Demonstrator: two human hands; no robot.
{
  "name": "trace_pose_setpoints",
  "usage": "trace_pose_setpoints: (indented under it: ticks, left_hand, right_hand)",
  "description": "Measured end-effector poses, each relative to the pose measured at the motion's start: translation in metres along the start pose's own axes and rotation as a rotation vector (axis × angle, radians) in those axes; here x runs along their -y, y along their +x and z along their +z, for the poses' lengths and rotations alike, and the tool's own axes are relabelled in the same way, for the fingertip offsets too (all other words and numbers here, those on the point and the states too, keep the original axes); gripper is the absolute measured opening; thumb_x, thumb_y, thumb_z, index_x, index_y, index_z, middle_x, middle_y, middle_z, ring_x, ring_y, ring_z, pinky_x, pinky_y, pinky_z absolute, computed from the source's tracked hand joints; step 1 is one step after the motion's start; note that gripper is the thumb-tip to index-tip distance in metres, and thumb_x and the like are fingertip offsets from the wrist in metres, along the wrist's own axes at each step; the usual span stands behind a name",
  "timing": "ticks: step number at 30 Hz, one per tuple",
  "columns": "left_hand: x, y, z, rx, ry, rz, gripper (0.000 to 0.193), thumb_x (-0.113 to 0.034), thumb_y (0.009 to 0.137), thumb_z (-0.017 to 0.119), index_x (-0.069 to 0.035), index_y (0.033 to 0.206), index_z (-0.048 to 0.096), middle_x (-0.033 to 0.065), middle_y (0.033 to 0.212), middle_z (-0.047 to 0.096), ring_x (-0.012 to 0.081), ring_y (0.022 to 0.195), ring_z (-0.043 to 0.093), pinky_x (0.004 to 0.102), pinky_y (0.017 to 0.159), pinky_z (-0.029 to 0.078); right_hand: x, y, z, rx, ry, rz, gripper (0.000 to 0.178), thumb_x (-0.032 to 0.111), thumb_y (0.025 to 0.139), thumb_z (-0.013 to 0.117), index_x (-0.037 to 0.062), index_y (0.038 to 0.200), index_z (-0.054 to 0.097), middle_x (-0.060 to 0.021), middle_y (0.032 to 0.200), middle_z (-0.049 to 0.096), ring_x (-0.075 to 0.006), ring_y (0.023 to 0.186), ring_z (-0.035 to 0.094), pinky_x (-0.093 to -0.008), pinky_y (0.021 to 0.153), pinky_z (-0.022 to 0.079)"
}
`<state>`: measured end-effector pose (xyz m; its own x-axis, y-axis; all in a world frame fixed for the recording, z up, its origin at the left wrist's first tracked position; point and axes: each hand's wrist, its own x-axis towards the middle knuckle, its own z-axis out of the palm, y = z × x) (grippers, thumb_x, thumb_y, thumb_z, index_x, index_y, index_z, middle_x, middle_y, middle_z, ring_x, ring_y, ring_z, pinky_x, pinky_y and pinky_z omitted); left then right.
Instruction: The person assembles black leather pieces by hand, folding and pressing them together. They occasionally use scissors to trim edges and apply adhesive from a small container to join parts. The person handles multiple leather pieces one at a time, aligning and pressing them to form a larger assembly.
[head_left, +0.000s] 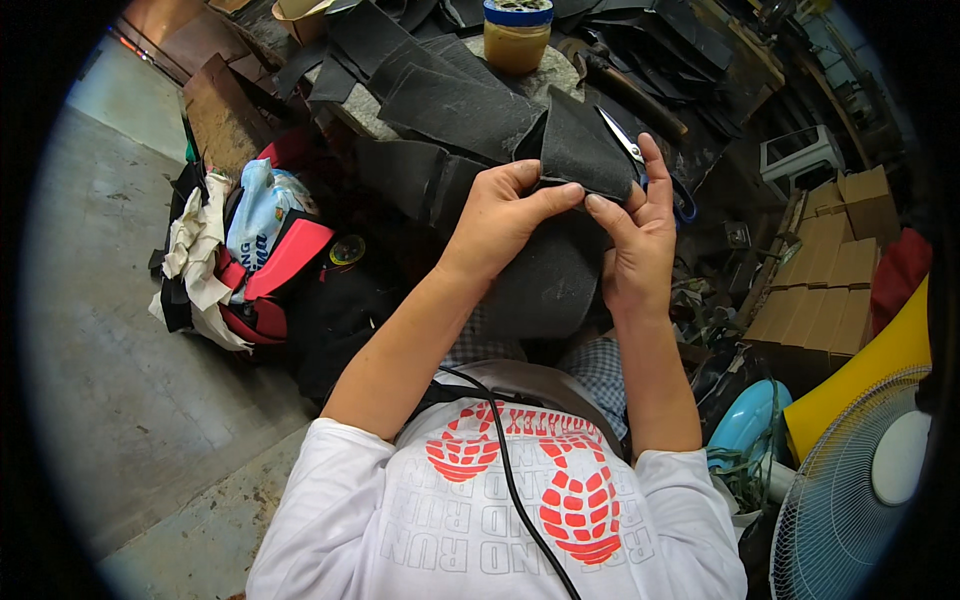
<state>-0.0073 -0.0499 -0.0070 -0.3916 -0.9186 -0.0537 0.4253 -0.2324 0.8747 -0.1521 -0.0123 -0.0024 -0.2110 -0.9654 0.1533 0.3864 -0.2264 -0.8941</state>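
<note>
Both hands hold one folded black leather-like piece (592, 148) in front of me. On its near edge, my left hand (497, 215) pinches with thumb and fingers. My right hand (642, 238) grips the same edge close by, its thumb tip almost meeting the left thumb and one finger sticking up. Fingers behind the piece are partly hidden. Just beyond the right hand lie scissors (622, 135) with blue handles. Another black sheet (550, 278) hangs below the hands, over my lap. Flat black pieces (455, 108) overlap on the work surface beyond.
A jar of yellowish paste (516, 45) with a blue rim stands at the back, near a dark-handled tool (632, 95). Cloth and red scraps (290, 258) are heaped at left. Brown cardboard boxes (825, 285) and a fan (850, 490) stand at right. A black cable (505, 450) crosses my shirt.
</note>
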Motion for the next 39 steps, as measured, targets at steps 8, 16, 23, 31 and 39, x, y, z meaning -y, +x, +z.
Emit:
trace_pose_setpoints:
  ticks: [8, 16, 23, 31, 39]
  left_hand:
    - [-0.003, 0.013, -0.022, 0.016, -0.218, -0.126, 0.016, -0.015, 0.093, 0.066, 0.000, 0.097, 0.071, 0.0082, 0.088, 0.073, 0.0123, 0.074, 0.069, 0.0222, 0.068, 0.055]
    - [0.001, 0.011, -0.016, -0.115, 0.027, -0.067, 0.042, -0.039, 0.101, 0.051, -0.002, 0.095, 0.071, 0.0050, 0.084, 0.069, 0.0138, 0.067, 0.065, 0.0257, 0.066, 0.055]
    - [0.017, 0.009, -0.008, 0.114, 0.482, 0.229, 0.014, -0.009, 0.089, 0.065, 0.004, 0.092, 0.069, 0.0073, 0.077, 0.066, 0.0122, 0.062, 0.065, 0.0253, 0.058, 0.052]
    - [0.013, 0.005, -0.020, 0.249, 0.623, 0.290, 0.015, -0.012, 0.086, 0.070, 0.002, 0.088, 0.070, 0.0096, 0.080, 0.067, 0.0143, 0.065, 0.066, 0.0264, 0.061, 0.052]
    - [0.016, 0.008, -0.033, 0.329, 0.503, 0.319, 0.019, -0.015, 0.082, 0.070, 0.003, 0.074, 0.069, 0.0086, 0.071, 0.066, 0.0140, 0.061, 0.063, 0.0277, 0.057, 0.049]
  right_hand:
    - [0.001, 0.012, -0.021, 0.078, 0.199, 0.155, 0.077, -0.009, 0.086, 0.060, 0.0112, 0.153, 0.029, -0.0061, 0.100, 0.069, -0.0064, 0.081, 0.065, -0.0175, 0.071, 0.053]
    - [0.025, 0.018, -0.009, -0.017, -0.334, -0.175, 0.080, -0.013, 0.085, 0.057, 0.0136, 0.155, 0.028, -0.0060, 0.130, 0.058, -0.0067, 0.094, 0.063, -0.0205, 0.080, 0.052]
    - [0.089, 0.045, 0.018, 0.360, -0.285, -0.653, 0.078, -0.007, 0.085, 0.060, 0.0047, 0.154, 0.025, -0.0118, 0.139, 0.054, -0.0170, 0.114, 0.061, -0.0338, 0.099, 0.049]
    - [0.030, 0.110, 0.028, 0.510, -1.088, -0.158, 0.088, -0.001, 0.084, 0.068, 0.0271, 0.156, 0.026, -0.0092, 0.097, 0.059, -0.0182, 0.081, 0.059, -0.0328, 0.080, 0.050]
    - [0.037, 0.087, 0.033, 0.399, -1.343, -0.672, 0.091, 0.013, 0.078, 0.077, 0.0302, 0.154, 0.030, -0.0091, 0.103, 0.066, -0.0244, 0.089, 0.065, -0.0364, 0.079, 0.056]
